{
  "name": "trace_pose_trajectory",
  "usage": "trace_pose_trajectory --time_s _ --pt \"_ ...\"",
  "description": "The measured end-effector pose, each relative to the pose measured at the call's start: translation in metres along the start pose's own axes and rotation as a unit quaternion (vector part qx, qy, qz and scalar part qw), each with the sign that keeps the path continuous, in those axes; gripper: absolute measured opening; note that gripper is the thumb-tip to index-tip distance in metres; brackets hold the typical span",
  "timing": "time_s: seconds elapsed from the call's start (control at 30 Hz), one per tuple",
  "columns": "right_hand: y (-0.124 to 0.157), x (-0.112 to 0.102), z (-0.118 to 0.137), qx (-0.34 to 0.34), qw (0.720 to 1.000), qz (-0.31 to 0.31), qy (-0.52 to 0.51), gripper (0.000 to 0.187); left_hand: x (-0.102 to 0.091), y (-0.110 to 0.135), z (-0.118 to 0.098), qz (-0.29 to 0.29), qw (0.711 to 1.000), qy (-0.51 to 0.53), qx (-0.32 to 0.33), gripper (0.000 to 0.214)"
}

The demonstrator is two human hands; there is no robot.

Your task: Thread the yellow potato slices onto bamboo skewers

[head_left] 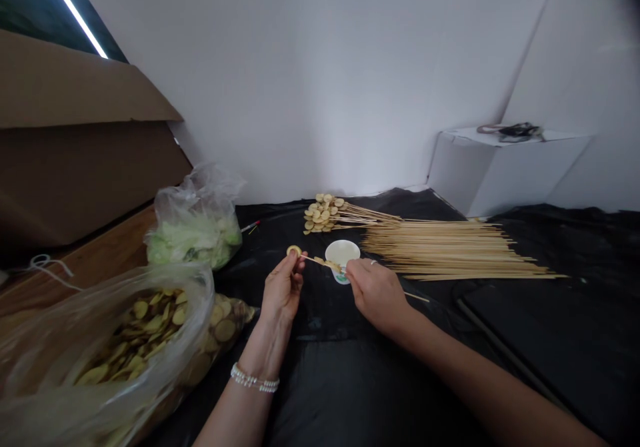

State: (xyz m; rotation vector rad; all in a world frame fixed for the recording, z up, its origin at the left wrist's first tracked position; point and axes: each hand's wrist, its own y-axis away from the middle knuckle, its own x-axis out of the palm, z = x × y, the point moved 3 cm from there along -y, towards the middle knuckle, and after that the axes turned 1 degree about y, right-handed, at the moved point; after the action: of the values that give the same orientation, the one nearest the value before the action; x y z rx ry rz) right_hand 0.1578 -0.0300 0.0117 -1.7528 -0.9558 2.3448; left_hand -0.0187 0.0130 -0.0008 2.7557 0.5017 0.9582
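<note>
My left hand (pixel 281 288) pinches a round yellow slice (pixel 294 250) at its fingertips, right at the pointed end of a thin bamboo skewer (pixel 320 261). My right hand (pixel 375 292) is closed on that skewer, which has a couple of slices threaded on it near my fingers. Its tail pokes out behind my right hand. A small white cup (pixel 342 254) stands just behind both hands. A pearl bracelet (pixel 253 380) circles my left wrist.
A clear bag of yellow slices (pixel 150 330) lies at front left, a bag of green leaves (pixel 195 234) behind it. Finished skewers (pixel 330 212) and a pile of bare skewers (pixel 450 250) lie on the black sheet (pixel 350 367). Cardboard box at left, white box (pixel 500 167) at right.
</note>
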Motion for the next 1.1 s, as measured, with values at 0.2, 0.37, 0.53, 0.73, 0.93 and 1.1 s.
trace_pose_trajectory --time_s 0.2,0.37,0.53,0.73,0.93,1.1 --pt "0.0001 0.0036 -0.0021 0.032 0.999 0.039 0.004 0.021 -0.0008 -0.0017 0.0016 0.0 1.0 -0.008 0.005 0.005" --pt "-0.0006 0.0048 -0.0022 0.038 0.996 0.08 -0.024 0.02 0.0002 -0.0013 0.0003 0.007 1.0 -0.006 -0.002 0.005" --pt "-0.0007 0.0058 -0.002 0.023 0.998 0.056 -0.018 0.02 0.0013 -0.0008 -0.0008 0.009 1.0 -0.001 -0.011 0.005" --pt "0.0006 0.0013 0.0011 -0.035 0.999 -0.027 0.029 0.023 0.0023 0.0012 0.0013 0.006 1.0 0.001 -0.02 0.005" --pt "0.0032 -0.0004 0.0025 -0.045 0.995 -0.053 0.067 0.021 0.0033 0.0025 0.0025 0.01 1.0 -0.001 -0.023 0.007" --pt "0.0034 -0.0026 0.0038 -0.052 0.995 -0.056 0.065 0.022 0.005 0.0034 0.003 0.017 0.999 0.0 -0.039 0.009"
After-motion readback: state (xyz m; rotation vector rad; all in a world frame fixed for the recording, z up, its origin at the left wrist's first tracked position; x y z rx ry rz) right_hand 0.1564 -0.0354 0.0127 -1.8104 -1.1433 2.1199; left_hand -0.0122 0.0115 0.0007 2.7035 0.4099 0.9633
